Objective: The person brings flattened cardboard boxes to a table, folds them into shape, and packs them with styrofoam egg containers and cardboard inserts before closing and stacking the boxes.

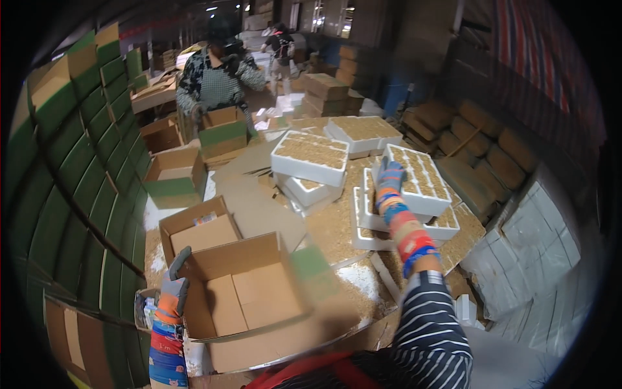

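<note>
My left hand, in a grey and orange glove, is at the left wall of an open cardboard box, its fingers at the rim near the corner. The box stands directly in front of me and nothing shows inside it. Stretched forward to the right, my right hand, in a grey-blue glove, holds the left edge of a white foam tray. That tray has rows of brownish, grainy contents and sits on top of other white trays. Where its fingertips curl is partly hidden.
More filled trays stand farther back on the crumb-strewn table. Open boxes line its left side, beside a tall wall of green boxes. Wrapped white bundles are at right. A co-worker stands across the table.
</note>
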`<state>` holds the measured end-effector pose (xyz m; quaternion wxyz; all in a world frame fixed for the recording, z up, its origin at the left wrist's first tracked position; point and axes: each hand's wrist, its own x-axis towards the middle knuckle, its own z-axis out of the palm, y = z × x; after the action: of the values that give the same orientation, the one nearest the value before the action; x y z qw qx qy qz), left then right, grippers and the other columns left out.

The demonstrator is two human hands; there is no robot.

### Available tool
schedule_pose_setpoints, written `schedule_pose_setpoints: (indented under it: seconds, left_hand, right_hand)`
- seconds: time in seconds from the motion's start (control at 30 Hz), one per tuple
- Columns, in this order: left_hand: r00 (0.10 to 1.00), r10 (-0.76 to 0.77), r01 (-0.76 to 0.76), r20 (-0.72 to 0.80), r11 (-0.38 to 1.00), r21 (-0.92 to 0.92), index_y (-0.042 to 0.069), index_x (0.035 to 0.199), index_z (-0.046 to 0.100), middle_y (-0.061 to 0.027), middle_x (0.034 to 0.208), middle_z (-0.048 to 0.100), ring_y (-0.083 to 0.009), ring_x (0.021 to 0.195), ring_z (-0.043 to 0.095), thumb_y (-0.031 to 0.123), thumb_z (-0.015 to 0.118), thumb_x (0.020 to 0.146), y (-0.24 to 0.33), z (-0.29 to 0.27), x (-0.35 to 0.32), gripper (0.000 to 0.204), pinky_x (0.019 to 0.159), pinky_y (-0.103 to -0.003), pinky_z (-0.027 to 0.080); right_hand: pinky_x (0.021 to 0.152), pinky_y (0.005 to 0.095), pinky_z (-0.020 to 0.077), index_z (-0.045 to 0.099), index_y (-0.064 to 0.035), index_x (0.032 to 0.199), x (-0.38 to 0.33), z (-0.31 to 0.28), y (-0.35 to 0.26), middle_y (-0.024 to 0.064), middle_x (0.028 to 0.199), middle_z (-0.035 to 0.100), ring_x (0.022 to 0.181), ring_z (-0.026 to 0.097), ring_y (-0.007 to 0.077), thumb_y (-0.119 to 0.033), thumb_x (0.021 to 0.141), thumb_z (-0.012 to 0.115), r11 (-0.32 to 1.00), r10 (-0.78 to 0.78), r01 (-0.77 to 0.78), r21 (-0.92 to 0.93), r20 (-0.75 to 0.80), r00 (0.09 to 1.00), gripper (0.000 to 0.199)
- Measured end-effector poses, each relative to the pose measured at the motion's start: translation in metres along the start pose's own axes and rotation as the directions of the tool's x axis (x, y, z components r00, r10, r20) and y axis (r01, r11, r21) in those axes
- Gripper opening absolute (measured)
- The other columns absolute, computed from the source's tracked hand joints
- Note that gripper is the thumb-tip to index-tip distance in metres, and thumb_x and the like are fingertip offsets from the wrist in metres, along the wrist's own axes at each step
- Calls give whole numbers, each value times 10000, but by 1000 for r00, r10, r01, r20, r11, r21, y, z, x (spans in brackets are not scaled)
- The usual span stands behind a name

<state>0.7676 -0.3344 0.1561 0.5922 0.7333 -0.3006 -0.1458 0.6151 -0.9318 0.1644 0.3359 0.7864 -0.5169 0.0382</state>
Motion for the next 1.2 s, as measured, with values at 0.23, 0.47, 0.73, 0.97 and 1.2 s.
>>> schedule_pose_setpoints:
  seconds: [0.23,0.47,0.73,0.97,1.2]
  left_hand:
    - [998,-17,7,-57,985,-172,-1,1332,457,-122,1343,483,-199,1286,397,-53,362,655,-5,12,0,686,1079,-276,267]
    - [991,-3,-20,-137,986,-164,81,1441,315,-97,1445,365,-110,1202,420,-134,370,673,-17,10,4,799,811,-166,416]
    - [960,-178,33,-216,838,-545,24,1379,387,-113,1349,470,-132,1037,548,-57,518,799,-54,3,-4,600,840,-228,446]
    - [947,-110,101,-302,994,-48,29,1187,584,-164,1111,634,-246,989,606,252,555,882,-59,-1,-13,378,862,-327,475]
    - [910,-1,96,-414,973,209,32,1186,565,-200,1162,590,-316,1016,594,281,565,864,-83,-1,-9,407,873,-362,463]
  right_hand:
    - [822,398,479,329,-57,1391,-94,-106,98,159,1153,508,1044,535,313,-294,628,766,926,-304,296,235,-4,953,910]
    - [757,440,457,486,-3,1262,-201,-237,119,194,985,525,886,535,360,-386,641,764,416,-443,787,455,-655,613,781]
    - [649,374,478,561,-37,1235,-275,-301,52,114,951,568,767,563,280,-319,633,789,-319,-431,839,442,-856,287,703]
    - [661,376,472,564,-38,1148,-266,-302,-1,143,869,584,750,579,324,-390,614,816,-383,-756,800,462,-654,15,688]
    - [795,396,497,513,-45,1222,-291,-230,-71,155,1111,575,925,592,333,-180,692,637,-506,-838,729,461,-464,-288,561]
